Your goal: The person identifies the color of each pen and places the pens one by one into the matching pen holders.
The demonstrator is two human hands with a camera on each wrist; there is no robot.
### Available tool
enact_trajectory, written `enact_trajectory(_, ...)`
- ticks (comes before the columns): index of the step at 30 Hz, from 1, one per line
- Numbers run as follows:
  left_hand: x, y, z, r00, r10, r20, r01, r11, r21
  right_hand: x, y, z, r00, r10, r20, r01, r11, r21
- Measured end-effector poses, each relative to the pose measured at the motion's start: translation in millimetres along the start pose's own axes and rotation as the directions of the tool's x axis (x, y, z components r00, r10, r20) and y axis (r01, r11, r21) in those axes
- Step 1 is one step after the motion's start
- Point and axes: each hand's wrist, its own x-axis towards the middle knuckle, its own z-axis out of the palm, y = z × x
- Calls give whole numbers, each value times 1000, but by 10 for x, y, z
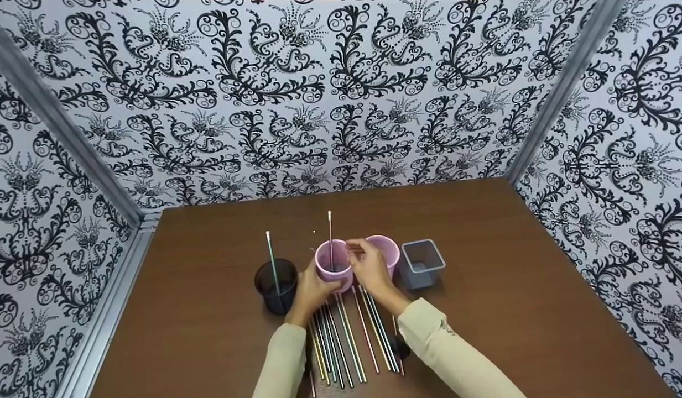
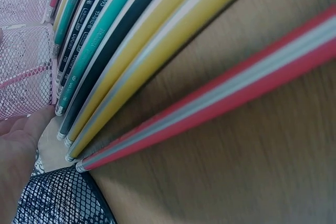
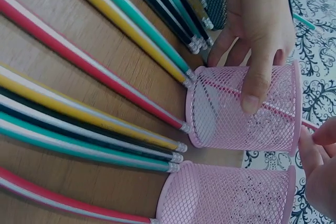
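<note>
My left hand [image 1: 313, 284] grips a pink mesh pencil cup [image 1: 335, 282] from its left side, the thumb across the near wall. A red pencil [image 3: 231, 92] stands inside that cup, its top end well above the rim. My right hand [image 1: 369, 268] is at the right side of the same rim, fingers loosely bent and apart from the pencil in the head view. A second pink mesh cup [image 1: 390, 254] stands just behind that hand. Left of my left hand, a black mesh cup [image 1: 274, 298] holds one teal pencil [image 1: 271, 257].
Several striped pencils [image 1: 349, 340] in yellow, teal, dark and red lie fanned on the brown table [image 1: 197, 331] between my forearms, eraser ends toward the cups. A clear grey square container [image 1: 423, 271] stands at the right. Patterned walls [image 1: 318, 110] enclose the table.
</note>
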Motion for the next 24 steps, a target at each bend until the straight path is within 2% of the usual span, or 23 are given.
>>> enact_trajectory(5, -4, 6, -9, 1000, -7, 0, 7, 1000, 5, -65, -44, -85, 999, 42, 0, -42, 999, 2)
enact_trajectory(9, 1, -2, -11, 1000, 4, -2, -4, 1000, 11, -100, -97, -173, 1000, 10, -2, -10, 1000, 28)
enact_trajectory(13, -1, -1, -12, 1000, 5, -3, -5, 1000, 2, -135, -158, -269, 999, -22, -38, 21, 999, -27)
enact_trajectory(19, -10, 9, -11, 1000, 9, 9, -9, 1000, -12, -229, -228, -395, 997, 53, -63, -56, 997, -53)
enact_trajectory(24, 0, 9, 7, 1000, -5, 16, 5, 1000, -21, -370, -172, -444, 995, 75, -63, -79, 995, -66)
